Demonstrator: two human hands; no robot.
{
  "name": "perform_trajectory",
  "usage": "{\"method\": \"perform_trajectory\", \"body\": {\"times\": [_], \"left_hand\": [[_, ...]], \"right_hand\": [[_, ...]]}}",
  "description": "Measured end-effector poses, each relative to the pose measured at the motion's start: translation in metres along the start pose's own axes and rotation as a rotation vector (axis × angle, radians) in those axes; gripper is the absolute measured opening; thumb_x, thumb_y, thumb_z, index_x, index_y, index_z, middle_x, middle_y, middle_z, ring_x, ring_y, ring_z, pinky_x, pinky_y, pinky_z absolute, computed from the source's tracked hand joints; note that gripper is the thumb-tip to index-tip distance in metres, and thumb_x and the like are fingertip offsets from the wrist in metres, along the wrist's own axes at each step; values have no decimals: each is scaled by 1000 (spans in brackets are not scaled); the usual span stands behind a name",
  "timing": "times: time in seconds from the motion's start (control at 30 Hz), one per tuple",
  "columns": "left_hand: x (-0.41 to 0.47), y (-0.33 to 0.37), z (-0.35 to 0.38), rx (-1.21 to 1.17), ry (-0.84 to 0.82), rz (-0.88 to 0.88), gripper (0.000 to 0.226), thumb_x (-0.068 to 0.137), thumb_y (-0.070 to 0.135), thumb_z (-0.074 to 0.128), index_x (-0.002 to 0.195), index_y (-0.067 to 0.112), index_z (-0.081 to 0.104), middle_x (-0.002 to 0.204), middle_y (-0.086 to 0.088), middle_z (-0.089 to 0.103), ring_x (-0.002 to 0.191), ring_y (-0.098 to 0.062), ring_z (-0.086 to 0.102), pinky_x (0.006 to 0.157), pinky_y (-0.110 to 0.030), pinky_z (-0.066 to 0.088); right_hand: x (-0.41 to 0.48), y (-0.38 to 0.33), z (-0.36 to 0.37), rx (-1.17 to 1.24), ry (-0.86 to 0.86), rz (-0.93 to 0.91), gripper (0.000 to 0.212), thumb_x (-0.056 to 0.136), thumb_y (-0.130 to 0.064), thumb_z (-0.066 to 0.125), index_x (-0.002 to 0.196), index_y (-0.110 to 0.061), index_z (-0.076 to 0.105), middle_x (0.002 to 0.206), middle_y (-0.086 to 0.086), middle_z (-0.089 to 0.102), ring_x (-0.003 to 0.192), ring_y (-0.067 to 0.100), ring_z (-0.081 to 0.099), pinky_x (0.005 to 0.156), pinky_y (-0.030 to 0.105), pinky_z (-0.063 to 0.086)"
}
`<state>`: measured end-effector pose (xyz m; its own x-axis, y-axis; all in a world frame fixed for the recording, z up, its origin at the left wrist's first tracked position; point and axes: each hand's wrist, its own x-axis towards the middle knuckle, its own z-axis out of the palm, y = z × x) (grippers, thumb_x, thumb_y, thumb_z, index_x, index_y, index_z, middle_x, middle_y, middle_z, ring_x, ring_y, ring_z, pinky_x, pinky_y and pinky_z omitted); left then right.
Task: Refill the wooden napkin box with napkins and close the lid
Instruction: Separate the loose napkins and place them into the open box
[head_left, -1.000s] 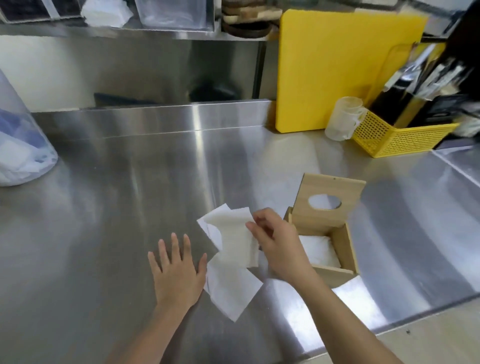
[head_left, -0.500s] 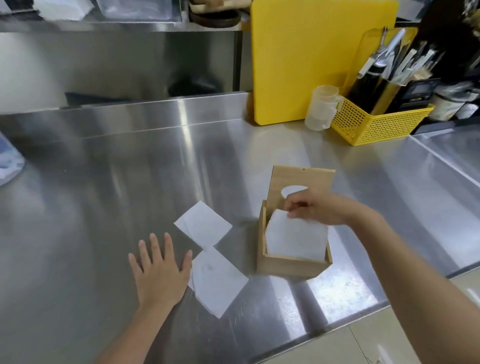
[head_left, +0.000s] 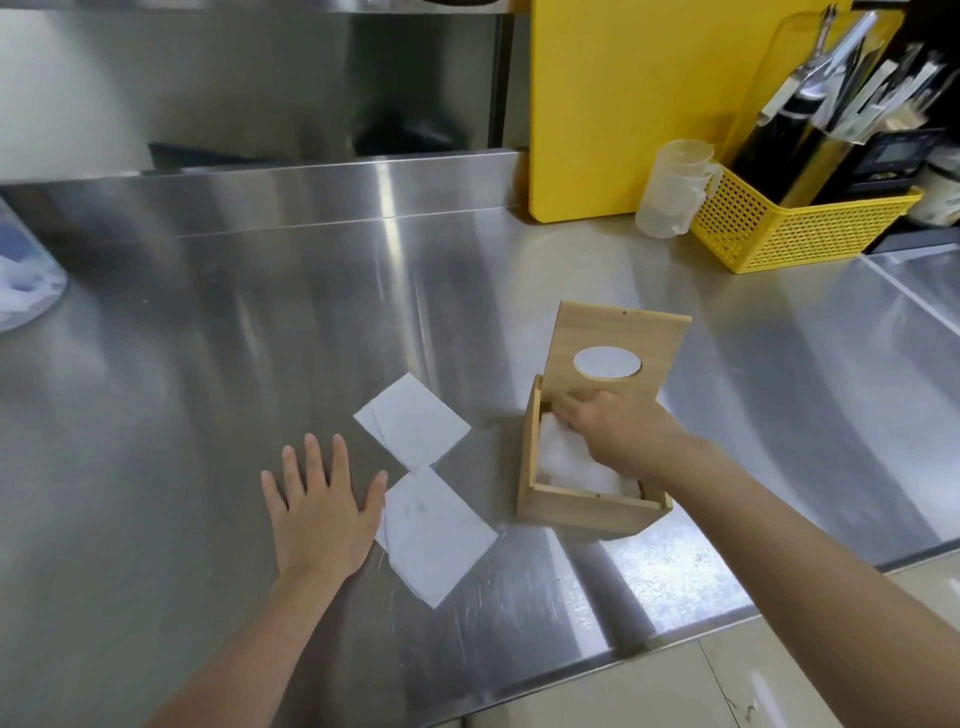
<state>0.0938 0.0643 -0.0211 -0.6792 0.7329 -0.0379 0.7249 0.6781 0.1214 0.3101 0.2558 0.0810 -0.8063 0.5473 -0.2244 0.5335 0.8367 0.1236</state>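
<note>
The wooden napkin box (head_left: 582, 506) stands on the steel counter with its lid (head_left: 618, 340) tipped up at the back, an oval hole in it. White napkins (head_left: 571, 465) lie inside the box. My right hand (head_left: 618, 434) reaches into the box and presses flat on those napkins, fingers toward the far left corner. Two loose white napkins lie on the counter left of the box: one farther (head_left: 413, 418), one nearer (head_left: 436, 535). My left hand (head_left: 322, 514) rests flat and spread on the counter, its thumb touching the nearer napkin.
A yellow cutting board (head_left: 623, 104) leans on the back wall. Beside it stand a clear plastic jug (head_left: 670, 189) and a yellow basket (head_left: 795, 228) of utensils. A plastic bag (head_left: 23, 280) sits at far left. The counter's front edge (head_left: 675, 636) runs below the box.
My right hand carried a napkin from the counter to the box, lowered it in, and now pushes it down. My left hand stayed flat on the counter.
</note>
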Motion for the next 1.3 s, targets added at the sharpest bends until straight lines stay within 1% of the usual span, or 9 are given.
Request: {"method": "perform_trajectory", "body": {"times": [0.2,0.3,0.37,0.53,0.63,0.8,1.0,1.23,1.3], "left_hand": [[0,0,1,-12,23,-1,70,89,53,35,144,12,22,153,-18,21,141,-38,13,113,-55,7],[0,0,1,-7,9,-5,70,89,54,32,145,13,20,154,-18,19,141,-37,10,113,-54,5],[-1,1,1,-4,10,-5,70,89,54,31,145,13,19,154,-17,17,142,-37,9,114,-54,4],[-1,1,0,-12,12,-7,71,89,55,30,145,14,17,155,-16,15,142,-36,7,114,-53,3],[-1,1,-2,-6,9,-6,71,89,56,27,146,15,16,155,-16,14,142,-35,6,114,-53,3],[0,1,-4,1,-34,-10,72,89,59,17,147,17,5,157,-14,4,143,-33,-2,114,-52,-2],[-2,-1,-3,-13,-5,-7,82,80,63,1,146,16,14,155,-15,13,143,-35,5,114,-53,2],[0,-2,-1,-30,-36,0,87,75,63,-5,146,16,12,156,-16,10,143,-35,3,114,-54,0],[-2,-1,-2,-31,-52,4,88,73,63,-8,146,16,8,156,-16,6,143,-35,0,114,-53,-1]], "right_hand": [[-21,-4,-3,76,381,-31,27,66,-8,79,86,-4,62,79,10,67,65,32,66,40,31,44],[-21,-5,-9,275,32,63,20,84,-14,62,103,-10,61,98,8,65,89,31,64,63,36,49],[-19,-5,-5,294,-270,40,36,89,-13,50,123,-23,55,112,5,61,104,27,59,84,37,50],[-9,-6,-5,238,-465,17,48,93,-16,41,137,-35,39,130,4,51,118,25,52,96,35,46],[-15,-17,-27,115,-361,63,37,93,-24,45,131,-25,47,127,5,56,114,27,55,89,39,50],[-29,-84,-71,576,165,45,17,92,-23,50,92,-8,57,78,0,57,74,27,55,66,38,47],[-1,-147,-8,492,-141,255,36,91,-27,53,122,-11,47,122,9,58,107,25,58,89,33,50],[11,-153,5,459,-247,342,26,91,-17,49,115,-7,49,119,11,60,108,28,60,80,30,47],[12,-152,6,516,-282,333,12,90,-14,47,100,-11,52,112,11,60,107,29,59,73,29,43]]}}
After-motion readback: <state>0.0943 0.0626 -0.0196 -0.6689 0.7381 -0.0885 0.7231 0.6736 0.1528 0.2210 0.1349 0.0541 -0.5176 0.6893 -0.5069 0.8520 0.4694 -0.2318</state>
